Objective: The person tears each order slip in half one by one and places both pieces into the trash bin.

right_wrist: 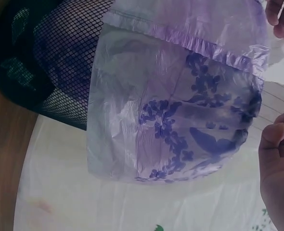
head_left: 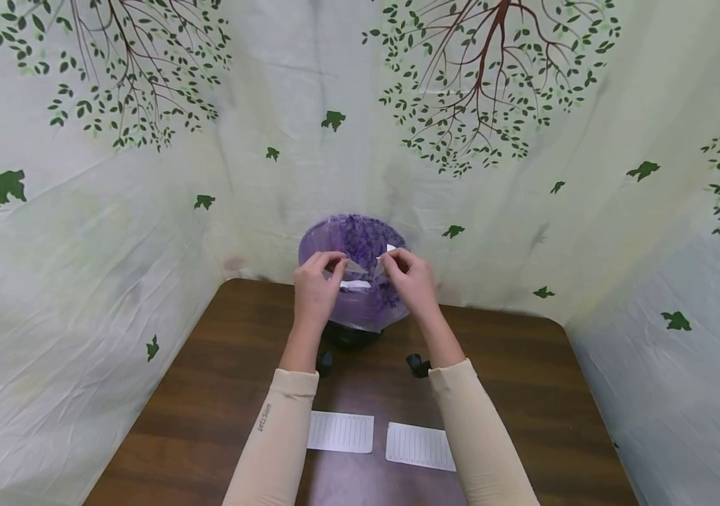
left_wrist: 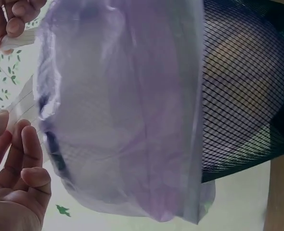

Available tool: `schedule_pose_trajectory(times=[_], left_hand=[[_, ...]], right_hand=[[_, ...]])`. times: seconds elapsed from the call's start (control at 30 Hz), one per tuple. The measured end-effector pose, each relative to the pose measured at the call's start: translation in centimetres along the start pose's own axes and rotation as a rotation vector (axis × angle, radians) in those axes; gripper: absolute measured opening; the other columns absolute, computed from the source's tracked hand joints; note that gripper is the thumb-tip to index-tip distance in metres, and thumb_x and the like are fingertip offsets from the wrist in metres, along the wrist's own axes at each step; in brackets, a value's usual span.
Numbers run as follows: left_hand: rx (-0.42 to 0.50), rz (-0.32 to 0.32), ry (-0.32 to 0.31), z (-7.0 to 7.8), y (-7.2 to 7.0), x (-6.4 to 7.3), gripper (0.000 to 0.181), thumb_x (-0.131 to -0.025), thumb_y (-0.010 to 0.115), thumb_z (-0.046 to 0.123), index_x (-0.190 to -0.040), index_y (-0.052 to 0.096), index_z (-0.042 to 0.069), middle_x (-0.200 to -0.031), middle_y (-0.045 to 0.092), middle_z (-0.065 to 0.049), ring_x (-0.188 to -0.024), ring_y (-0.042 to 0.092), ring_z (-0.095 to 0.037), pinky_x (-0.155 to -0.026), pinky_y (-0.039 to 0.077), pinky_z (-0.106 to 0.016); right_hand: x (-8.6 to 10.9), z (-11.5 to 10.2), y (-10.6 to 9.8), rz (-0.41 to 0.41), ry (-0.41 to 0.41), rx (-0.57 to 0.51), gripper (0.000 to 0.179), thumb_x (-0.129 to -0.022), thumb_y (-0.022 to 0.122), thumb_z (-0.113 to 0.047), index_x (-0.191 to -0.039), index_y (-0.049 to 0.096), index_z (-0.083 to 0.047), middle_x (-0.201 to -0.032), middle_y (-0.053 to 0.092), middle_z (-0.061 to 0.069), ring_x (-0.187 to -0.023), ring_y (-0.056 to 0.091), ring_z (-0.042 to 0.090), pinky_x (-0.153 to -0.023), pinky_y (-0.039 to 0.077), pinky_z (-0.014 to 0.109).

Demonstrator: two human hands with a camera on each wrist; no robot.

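While the left hand [head_left: 318, 287] pinches one paper piece [head_left: 356, 267], the right hand [head_left: 413, 280] pinches another scrap [head_left: 380, 268], both over the mesh bin [left_wrist: 243, 91] lined with a purple bag [head_left: 355, 315]; two ruled sheets [head_left: 342, 431] on table [head_left: 505, 379]

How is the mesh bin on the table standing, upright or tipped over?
Upright: the mesh bin sits base-down on the brown table, its mouth, lined with a purple bag, facing up.

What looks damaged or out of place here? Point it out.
The scrap in the left hand looks torn: it narrows to a slanting point, unlike the straight-edged sheets on the table. It is held at the mouth of the purple bag, so this may be deliberate. I see no spill.
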State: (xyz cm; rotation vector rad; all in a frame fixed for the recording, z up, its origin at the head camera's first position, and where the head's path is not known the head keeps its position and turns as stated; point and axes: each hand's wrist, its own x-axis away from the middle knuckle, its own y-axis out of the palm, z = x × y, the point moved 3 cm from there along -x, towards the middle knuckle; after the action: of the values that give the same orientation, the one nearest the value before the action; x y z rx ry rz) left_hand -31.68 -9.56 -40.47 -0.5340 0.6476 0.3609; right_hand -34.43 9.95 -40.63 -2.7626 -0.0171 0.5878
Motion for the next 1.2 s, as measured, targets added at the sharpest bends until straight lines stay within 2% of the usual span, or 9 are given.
schedule_pose_trajectory(times=[0.17, 0.3, 0.4, 0.63, 0.8, 0.97, 1.2], left_hand=[[-0.047, -0.063, 0.002, -0.4, 0.5, 0.1, 0.019, -0.101, 0.073, 0.016, -0.114, 0.079, 0.003, -0.1, 0.076, -0.014, -0.089, 0.072, -0.029, -0.081, 0.06, -0.042], [-0.086, -0.1, -0.008, -0.4, 0.8, 0.0, 0.024, -0.102, 0.072, 0.018, -0.12, 0.078, 0.005, -0.1, 0.076, -0.013, -0.09, 0.072, -0.028, -0.081, 0.061, -0.042], [-0.095, -0.106, 0.009, -0.3, 0.9, -0.1, 0.024, -0.102, 0.072, 0.016, -0.123, 0.078, 0.004, -0.1, 0.076, -0.014, -0.09, 0.072, -0.028, -0.081, 0.06, -0.042], [-0.059, -0.082, -0.011, 0.1, 0.3, 0.0, 0.023, -0.1, 0.073, 0.011, -0.122, 0.077, 0.004, -0.1, 0.076, -0.014, -0.089, 0.073, -0.029, -0.08, 0.06, -0.043], [-0.05, -0.086, -0.01, 0.5, 0.0, 0.4, 0.025, -0.101, 0.073, 0.011, -0.124, 0.076, 0.005, -0.101, 0.076, -0.014, -0.09, 0.073, -0.029, -0.079, 0.06, -0.043], [-0.018, -0.06, 0.015, 0.9, -0.4, 1.5, 0.023, -0.1, 0.074, 0.011, -0.122, 0.077, 0.006, -0.099, 0.076, -0.013, -0.088, 0.073, -0.028, -0.076, 0.061, -0.042], [0.016, -0.035, 0.041, 1.0, -0.8, 4.2, 0.02, -0.099, 0.075, 0.007, -0.118, 0.078, 0.004, -0.093, 0.075, -0.012, -0.085, 0.071, -0.027, -0.079, 0.06, -0.041]], right_hand=[[-0.3, 0.4, 0.3, -0.018, 0.005, 0.041, 0.022, -0.106, 0.066, -0.027, -0.101, 0.077, -0.009, -0.084, 0.069, 0.01, -0.075, 0.061, 0.021, -0.069, 0.05, 0.032], [-0.4, 0.5, 0.4, -0.037, -0.003, 0.068, 0.022, -0.106, 0.065, -0.026, -0.107, 0.079, -0.009, -0.084, 0.071, 0.01, -0.076, 0.065, 0.027, -0.065, 0.05, 0.029], [-0.3, 0.6, 0.5, -0.038, -0.01, 0.065, 0.022, -0.107, 0.065, -0.026, -0.114, 0.079, -0.011, -0.084, 0.071, 0.011, -0.077, 0.065, 0.03, -0.063, 0.049, 0.026], [-0.5, 0.0, 1.0, -0.046, -0.058, 0.109, 0.025, -0.106, 0.065, -0.022, -0.124, 0.078, -0.011, -0.08, 0.068, 0.009, -0.066, 0.054, 0.017, -0.059, 0.043, 0.026], [-0.3, -0.2, 1.0, -0.036, -0.055, 0.108, 0.023, -0.106, 0.064, -0.021, -0.122, 0.078, -0.012, -0.079, 0.065, 0.007, -0.066, 0.052, 0.017, -0.06, 0.042, 0.026], [0.6, -0.3, 0.7, -0.035, -0.05, 0.047, 0.021, -0.107, 0.064, -0.021, -0.121, 0.077, -0.012, -0.082, 0.067, 0.009, -0.069, 0.054, 0.019, -0.061, 0.045, 0.026], [2.7, -0.1, 0.0, -0.016, -0.026, -0.039, 0.021, -0.107, 0.064, -0.02, -0.12, 0.077, -0.012, -0.087, 0.066, 0.013, -0.071, 0.052, 0.018, -0.063, 0.043, 0.025]])
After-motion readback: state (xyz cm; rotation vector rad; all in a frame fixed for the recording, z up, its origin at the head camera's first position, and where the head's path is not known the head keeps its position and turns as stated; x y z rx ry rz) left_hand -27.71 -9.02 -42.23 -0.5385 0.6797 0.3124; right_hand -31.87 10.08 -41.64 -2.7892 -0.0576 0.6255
